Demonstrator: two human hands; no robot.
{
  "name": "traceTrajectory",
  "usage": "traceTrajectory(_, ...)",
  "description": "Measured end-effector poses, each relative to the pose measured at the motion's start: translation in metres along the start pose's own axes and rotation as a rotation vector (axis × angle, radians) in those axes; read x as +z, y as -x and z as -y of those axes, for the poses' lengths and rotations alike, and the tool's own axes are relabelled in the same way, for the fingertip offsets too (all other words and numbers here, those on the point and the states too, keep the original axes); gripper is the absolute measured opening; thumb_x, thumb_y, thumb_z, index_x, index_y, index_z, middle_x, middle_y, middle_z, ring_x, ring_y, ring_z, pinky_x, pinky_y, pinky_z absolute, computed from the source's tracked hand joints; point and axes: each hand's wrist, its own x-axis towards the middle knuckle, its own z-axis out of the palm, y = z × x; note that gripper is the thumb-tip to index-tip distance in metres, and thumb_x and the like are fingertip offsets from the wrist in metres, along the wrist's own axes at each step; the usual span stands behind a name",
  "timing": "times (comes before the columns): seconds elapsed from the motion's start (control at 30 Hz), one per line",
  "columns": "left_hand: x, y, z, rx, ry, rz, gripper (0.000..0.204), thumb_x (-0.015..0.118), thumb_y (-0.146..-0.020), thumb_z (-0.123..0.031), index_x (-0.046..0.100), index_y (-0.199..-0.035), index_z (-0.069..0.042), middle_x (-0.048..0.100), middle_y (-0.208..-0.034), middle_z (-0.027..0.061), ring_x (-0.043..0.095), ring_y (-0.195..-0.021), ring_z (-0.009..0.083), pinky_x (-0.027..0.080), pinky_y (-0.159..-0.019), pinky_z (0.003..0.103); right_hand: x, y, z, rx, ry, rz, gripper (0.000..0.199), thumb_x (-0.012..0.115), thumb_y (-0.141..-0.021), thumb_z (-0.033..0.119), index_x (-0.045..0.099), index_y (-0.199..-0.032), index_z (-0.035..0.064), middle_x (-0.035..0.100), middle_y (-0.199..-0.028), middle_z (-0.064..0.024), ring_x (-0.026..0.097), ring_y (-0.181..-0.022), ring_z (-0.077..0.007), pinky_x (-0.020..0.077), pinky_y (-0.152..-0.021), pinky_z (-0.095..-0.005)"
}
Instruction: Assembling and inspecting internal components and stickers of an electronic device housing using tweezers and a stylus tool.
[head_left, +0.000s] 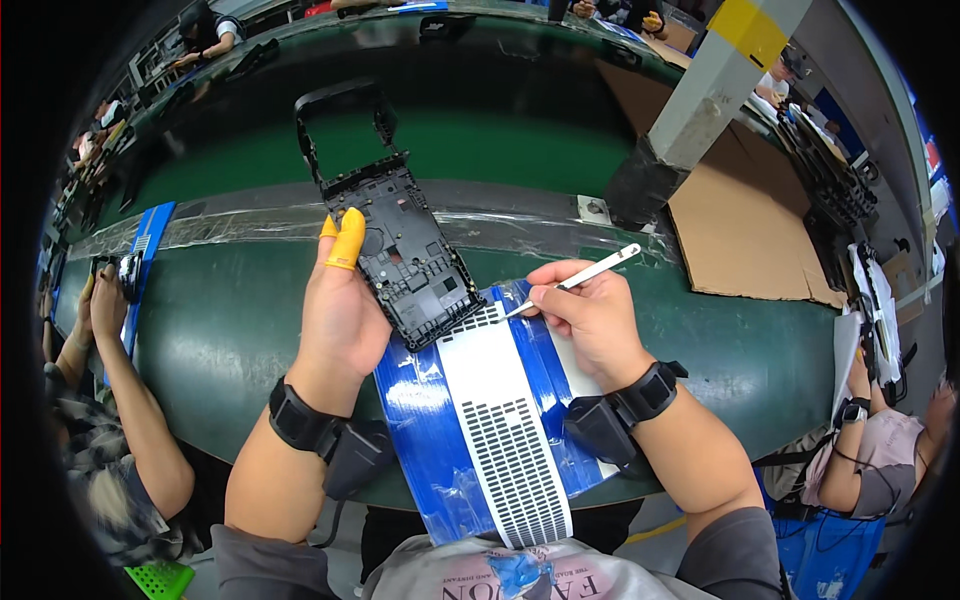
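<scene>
My left hand [345, 320], with yellow finger cots on its thumb and a finger, grips a black plastic housing [410, 250] that has a handle-like frame at its far end. The housing is tilted, its ribbed inner side facing up. In my right hand [590, 315] is a pair of white tweezers [585, 280], pinched between thumb and fingers. Their tips meet the upper end of a white sheet [485, 370] bearing rows of small black rectangular pieces, close to the housing's lower corner. Beneath the sheet lies a blue board [420, 430] wrapped in clear tape.
A grey post [700, 120] stands at the right beside a flat cardboard sheet [745, 220]. Beyond a taped ledge [500, 228] runs a green surface [480, 140]. Co-workers sit close on both sides; the left one's hands [105, 300] hold a dark part. Black parts [825, 170] are stacked far right.
</scene>
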Motion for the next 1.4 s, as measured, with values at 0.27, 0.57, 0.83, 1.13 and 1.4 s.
traceTrajectory(0.27,0.021,0.025,0.009,-0.161,0.024,0.173,0.033,0.035,-0.089,-0.022,0.031,-0.120,-0.012,0.044,-0.116,0.0097,0.046,-0.105,0.0236,0.039,-0.088,0.040,0.011,0.042,0.037,-0.122,-0.152,0.104,0.016,0.058,-0.073,0.000,0.054,-0.088,-0.0038,0.058,-0.074,-0.0074,0.050,-0.060,-0.0068,0.0369,-0.050,-0.0169)
traceTrajectory(0.57,0.027,0.042,0.016,-0.346,0.057,0.220,0.036,0.025,-0.091,-0.028,0.029,-0.122,-0.011,0.041,-0.119,0.0108,0.045,-0.106,0.0231,0.040,-0.087,0.039,0.020,0.046,0.020,-0.151,-0.132,0.097,0.015,0.056,-0.074,-0.004,0.055,-0.088,-0.0053,0.058,-0.082,-0.0093,0.056,-0.072,-0.0118,0.0458,-0.066,-0.0217)
traceTrajectory(0.83,0.028,0.040,0.016,-0.350,0.015,0.213,0.036,0.029,-0.090,-0.025,0.029,-0.122,-0.010,0.041,-0.119,0.0103,0.045,-0.106,0.0226,0.040,-0.088,0.039,0.020,0.044,0.018,-0.132,-0.164,0.112,0.015,0.055,-0.075,-0.004,0.054,-0.090,-0.0059,0.058,-0.080,-0.0099,0.057,-0.071,-0.0118,0.0463,-0.065,-0.0215)
traceTrajectory(1.13,0.029,0.040,0.016,-0.344,0.120,0.217,0.035,0.037,-0.088,-0.015,0.029,-0.121,-0.010,0.042,-0.116,0.0106,0.046,-0.104,0.0225,0.041,-0.087,0.038,0.020,0.044,0.017,-0.139,-0.170,0.125,0.015,0.055,-0.076,-0.004,0.054,-0.090,-0.0061,0.058,-0.081,-0.0105,0.057,-0.072,-0.0118,0.0466,-0.065,-0.0216)
traceTrajectory(1.4,0.029,0.042,0.016,-0.320,0.019,0.196,0.036,0.032,-0.089,-0.022,0.027,-0.123,-0.010,0.041,-0.119,0.0123,0.044,-0.108,0.0255,0.039,-0.089,0.040,0.021,0.044,0.017,-0.148,-0.160,0.128,0.015,0.055,-0.076,-0.003,0.054,-0.090,-0.0060,0.058,-0.081,-0.0103,0.057,-0.072,-0.0116,0.0466,-0.065,-0.0214)
